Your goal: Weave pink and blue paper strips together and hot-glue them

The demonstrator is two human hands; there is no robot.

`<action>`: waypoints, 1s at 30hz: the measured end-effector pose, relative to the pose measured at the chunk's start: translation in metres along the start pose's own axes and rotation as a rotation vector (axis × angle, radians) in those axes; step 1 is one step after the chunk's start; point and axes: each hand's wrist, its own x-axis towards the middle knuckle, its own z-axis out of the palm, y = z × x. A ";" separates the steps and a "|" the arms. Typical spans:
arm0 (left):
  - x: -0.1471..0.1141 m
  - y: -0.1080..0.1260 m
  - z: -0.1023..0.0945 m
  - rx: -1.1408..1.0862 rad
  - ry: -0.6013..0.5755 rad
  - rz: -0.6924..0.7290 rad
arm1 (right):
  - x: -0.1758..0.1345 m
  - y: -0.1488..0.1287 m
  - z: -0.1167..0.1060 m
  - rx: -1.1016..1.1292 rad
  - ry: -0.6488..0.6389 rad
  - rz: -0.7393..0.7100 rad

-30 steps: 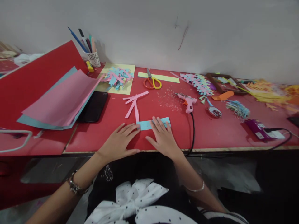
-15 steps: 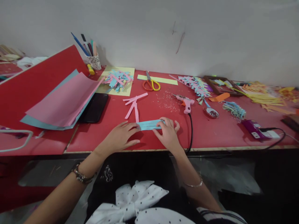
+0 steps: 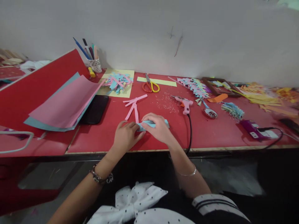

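Observation:
A light blue paper strip (image 3: 166, 123) lies near the table's front edge, partly covered by my hands. My left hand (image 3: 126, 134) has its fingers and thumb closed on the strip's left end. Over the strip's left and middle part curves my right hand (image 3: 157, 126), its fingers and thumb pinching the paper close to my left hand. The strip's right end sticks out beyond my right hand. Just behind the hands, several narrow pink paper strips (image 3: 135, 102) lie spread on the red table.
To the right rests a pink glue gun (image 3: 185, 104) with a black cord. Behind are scissors (image 3: 150, 87), a yellow strip (image 3: 161, 81) and a pile of paper bits (image 3: 118, 82). At left, pink paper sheets (image 3: 63, 102) lean over a black phone (image 3: 97, 109).
My right hand has slid left from the strip's right end toward my left hand. My left hand's fingers have drawn in on the left end. The view has shifted slightly.

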 end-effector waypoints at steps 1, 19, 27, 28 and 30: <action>0.000 0.003 0.002 0.022 0.035 -0.027 | 0.002 -0.001 0.002 0.049 -0.039 -0.040; 0.000 0.011 0.007 0.033 0.150 -0.098 | -0.030 0.058 0.010 -0.667 0.470 0.382; -0.001 0.009 0.009 0.037 0.154 -0.095 | -0.028 0.056 0.003 -0.438 0.421 0.406; -0.001 0.009 0.009 0.038 0.157 -0.094 | -0.028 0.055 0.002 -0.402 0.407 0.405; -0.001 0.008 0.009 0.039 0.159 -0.086 | -0.026 0.053 -0.002 -0.317 0.367 0.397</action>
